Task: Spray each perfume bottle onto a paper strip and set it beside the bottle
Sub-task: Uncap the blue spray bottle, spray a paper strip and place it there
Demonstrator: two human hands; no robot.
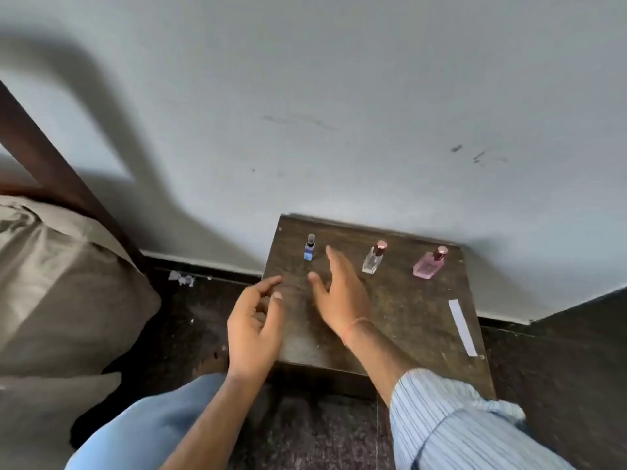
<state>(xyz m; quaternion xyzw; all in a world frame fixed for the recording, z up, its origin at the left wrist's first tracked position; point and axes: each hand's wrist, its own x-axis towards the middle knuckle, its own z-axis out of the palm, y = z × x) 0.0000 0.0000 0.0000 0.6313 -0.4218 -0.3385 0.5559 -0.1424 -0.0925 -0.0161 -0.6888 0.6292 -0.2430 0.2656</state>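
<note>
Pillow [61, 283] cut off at left edge, both forearms leaving the bottom edge, bottle labels too small to read

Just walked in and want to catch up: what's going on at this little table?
A person sits at a small wooden table with three perfume bottles along its far edge: a blue one, a clear one and a pink one. A paper strip lies near the right edge. Both hands are empty: the right hand reaches toward the blue bottle, the left hand hovers at the table's left edge.
</note>
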